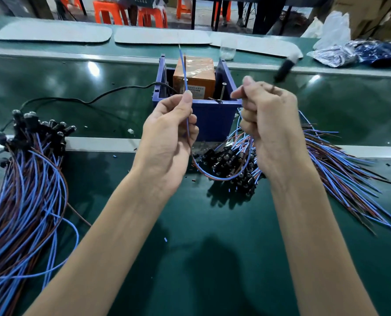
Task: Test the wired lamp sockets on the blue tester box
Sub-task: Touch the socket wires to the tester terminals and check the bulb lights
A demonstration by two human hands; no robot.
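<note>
left hand (169, 133) pinches wire pair (184, 71) upright, tips above tester box (212, 119)

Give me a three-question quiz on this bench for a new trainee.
1. True or false: the left hand pinches a wire whose free end points up.
2. The block inside the blue box is: A orange, B green, C white.
3. Fill in: the black cable runs from the box toward the person's ___ side.

Key: 1 true; 2 A; 3 left.
</note>
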